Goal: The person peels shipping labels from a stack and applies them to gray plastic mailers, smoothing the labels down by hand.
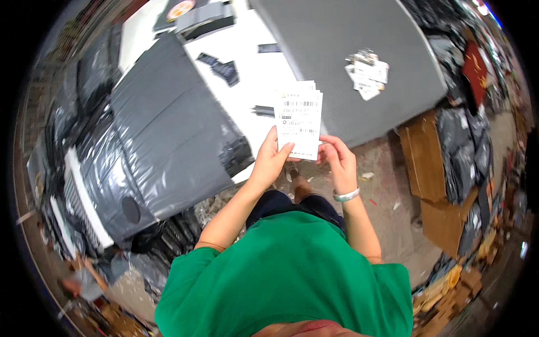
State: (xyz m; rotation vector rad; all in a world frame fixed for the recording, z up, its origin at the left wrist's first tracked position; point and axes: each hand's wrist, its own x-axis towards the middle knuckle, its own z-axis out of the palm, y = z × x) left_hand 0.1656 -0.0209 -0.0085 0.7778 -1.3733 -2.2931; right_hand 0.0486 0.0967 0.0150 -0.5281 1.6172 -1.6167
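A small stack of white shipping labels (299,121) with printed barcodes is held upright in front of me. My left hand (270,157) grips its lower left corner, the thumb lying across the front. At the lower right edge of the stack is my right hand (338,160), its fingers curled and their tips against the labels. Some of those fingertips are hidden. Farther right, a loose pile of white labels (368,76) lies on the grey padded table surface (337,33).
Large grey plastic packages (163,135) cover the left of the white table (252,73). Small black packets (224,72) lie behind the labels. Open cardboard boxes (421,160) with dark plastic bags stand at right. Scraps litter the floor (387,185).
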